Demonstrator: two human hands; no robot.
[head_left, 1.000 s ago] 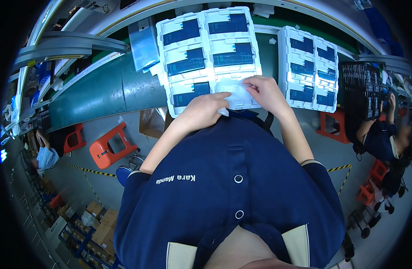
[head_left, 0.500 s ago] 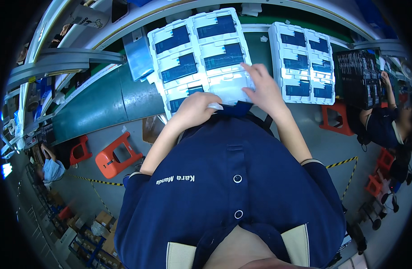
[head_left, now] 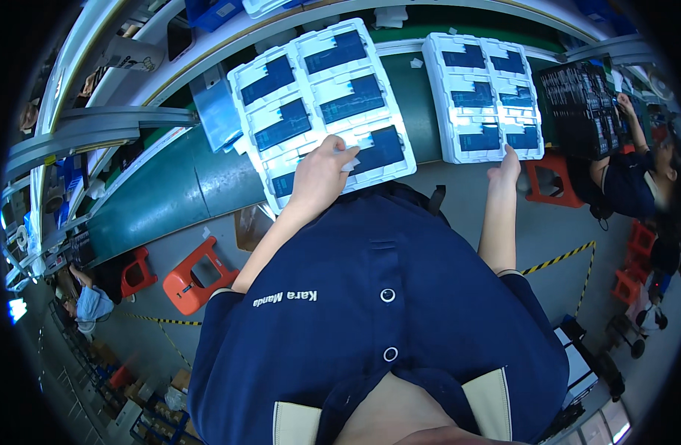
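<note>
A white plastic tray (head_left: 394,119) in front of me carries several flat, dark, notched pieces in its pockets; they look like phone batteries. My left hand (head_left: 320,176) is over the tray's near side, fingers closed on a small white scrap (head_left: 348,166), perhaps cloth or paper. Beside those fingers a dark notched piece (head_left: 379,150) lies in the near right pocket. My left hand partly covers the near left piece (head_left: 283,184). To the right, my right hand (head_left: 505,172) reaches the near edge of a second white tray (head_left: 438,96), thumb and forefinger apart, beside its near right dark piece (head_left: 523,136).
Clear plastic sleeves (head_left: 218,111) lie left of the near tray on the green bench (head_left: 162,189). A stack of black trays (head_left: 581,111) stands at far right, with a co-worker's arm (head_left: 636,122) beside it. Orange stools (head_left: 196,278) stand on the floor.
A dark piece now lies in the near right pocket, which was bare before. My right hand has moved from there to the second tray. My left hand has shifted slightly up with the scrap.
</note>
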